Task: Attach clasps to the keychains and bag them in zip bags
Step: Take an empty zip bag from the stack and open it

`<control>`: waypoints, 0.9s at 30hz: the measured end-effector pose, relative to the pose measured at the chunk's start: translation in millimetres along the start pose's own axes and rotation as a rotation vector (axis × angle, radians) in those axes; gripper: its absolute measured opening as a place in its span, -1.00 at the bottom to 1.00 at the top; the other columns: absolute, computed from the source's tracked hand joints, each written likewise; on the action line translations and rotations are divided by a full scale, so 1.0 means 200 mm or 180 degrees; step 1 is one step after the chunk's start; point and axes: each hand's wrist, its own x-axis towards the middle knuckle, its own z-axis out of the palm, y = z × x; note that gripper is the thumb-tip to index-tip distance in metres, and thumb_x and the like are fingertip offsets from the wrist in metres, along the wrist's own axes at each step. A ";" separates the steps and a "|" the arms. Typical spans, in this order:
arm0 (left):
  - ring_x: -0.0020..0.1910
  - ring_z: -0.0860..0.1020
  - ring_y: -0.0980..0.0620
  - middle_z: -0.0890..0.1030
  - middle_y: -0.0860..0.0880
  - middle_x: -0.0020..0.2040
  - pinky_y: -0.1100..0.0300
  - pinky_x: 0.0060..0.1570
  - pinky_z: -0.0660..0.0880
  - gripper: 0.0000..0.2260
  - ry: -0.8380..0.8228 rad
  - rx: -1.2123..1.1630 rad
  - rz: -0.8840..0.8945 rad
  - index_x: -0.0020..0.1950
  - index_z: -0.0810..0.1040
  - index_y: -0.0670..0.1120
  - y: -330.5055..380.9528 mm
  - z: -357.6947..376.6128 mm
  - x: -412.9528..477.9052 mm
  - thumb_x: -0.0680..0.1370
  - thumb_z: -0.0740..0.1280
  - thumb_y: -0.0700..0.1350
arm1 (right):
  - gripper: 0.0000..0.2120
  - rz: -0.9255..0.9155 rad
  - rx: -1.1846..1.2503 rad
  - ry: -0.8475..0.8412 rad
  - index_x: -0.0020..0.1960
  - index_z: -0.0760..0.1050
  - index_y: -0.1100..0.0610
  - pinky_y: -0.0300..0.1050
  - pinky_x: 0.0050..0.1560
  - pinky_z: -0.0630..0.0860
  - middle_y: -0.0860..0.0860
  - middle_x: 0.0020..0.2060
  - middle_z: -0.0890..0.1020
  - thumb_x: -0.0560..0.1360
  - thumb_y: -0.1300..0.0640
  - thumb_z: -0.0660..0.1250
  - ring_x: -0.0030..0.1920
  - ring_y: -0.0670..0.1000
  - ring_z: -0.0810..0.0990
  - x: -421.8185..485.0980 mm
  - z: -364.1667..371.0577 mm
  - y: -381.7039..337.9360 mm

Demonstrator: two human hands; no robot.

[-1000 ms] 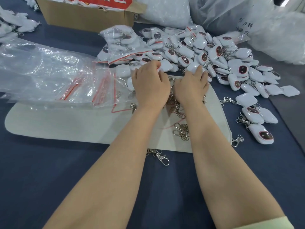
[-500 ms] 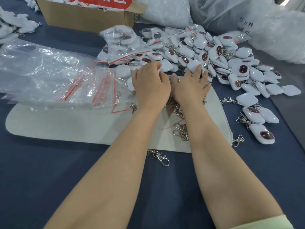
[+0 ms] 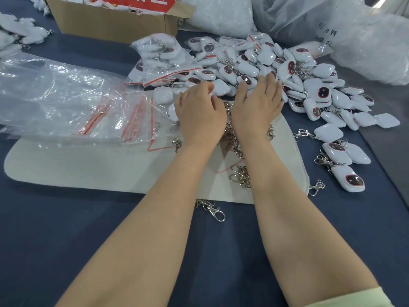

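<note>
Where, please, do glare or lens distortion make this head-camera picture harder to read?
Head view: soft, even light with faint shadows; white glare streaks the clear zip bags at left; the wide lens stretches the near forearms; the left hand and right hand look sharp.

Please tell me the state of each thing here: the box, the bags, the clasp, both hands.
cardboard box: open on top
empty zip bags: flat, overlapping
filled zip bag: full, bulging
left hand: fingers curled, grasp hidden
right hand: fingers straight, on the keychain pile
loose clasp: no keychain attached

One left hand [image 3: 200, 117], one right hand [image 3: 257, 108], one cardboard box [image 3: 110, 26], one pale mat [image 3: 88, 169]
</note>
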 end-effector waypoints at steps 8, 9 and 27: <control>0.26 0.41 -0.04 0.57 -0.04 0.19 0.09 0.40 0.10 -0.71 0.0023 0.0047 0.0010 0.25 0.50 -0.10 0.00 0.00 0.00 0.54 0.17 -0.18 | -0.61 -0.0408 0.0554 -0.0125 0.37 0.34 0.31 -0.16 0.40 0.18 0.21 0.37 0.33 0.55 0.28 0.18 0.40 0.14 0.30 -0.03 -0.01 -0.01; 0.26 0.41 -0.04 0.57 -0.04 0.19 0.08 0.40 0.10 -0.71 0.0023 0.0035 0.0008 0.24 0.50 -0.10 0.00 0.00 0.00 0.54 0.17 -0.18 | -0.60 -0.0360 0.0270 -0.0327 0.39 0.33 0.26 -0.10 0.40 0.19 0.18 0.37 0.36 0.56 0.22 0.19 0.39 0.14 0.31 -0.02 -0.01 -0.01; 0.18 0.47 -0.02 0.57 -0.05 0.16 0.09 0.31 0.28 -0.74 0.0332 -0.0727 0.0002 0.23 0.49 -0.15 0.01 0.00 -0.01 0.57 0.19 -0.17 | -0.78 0.0697 0.2906 -0.0246 0.20 0.40 0.20 -0.08 -0.08 0.58 0.10 -0.03 0.58 0.66 0.15 0.05 -0.17 0.07 0.68 0.01 -0.01 -0.04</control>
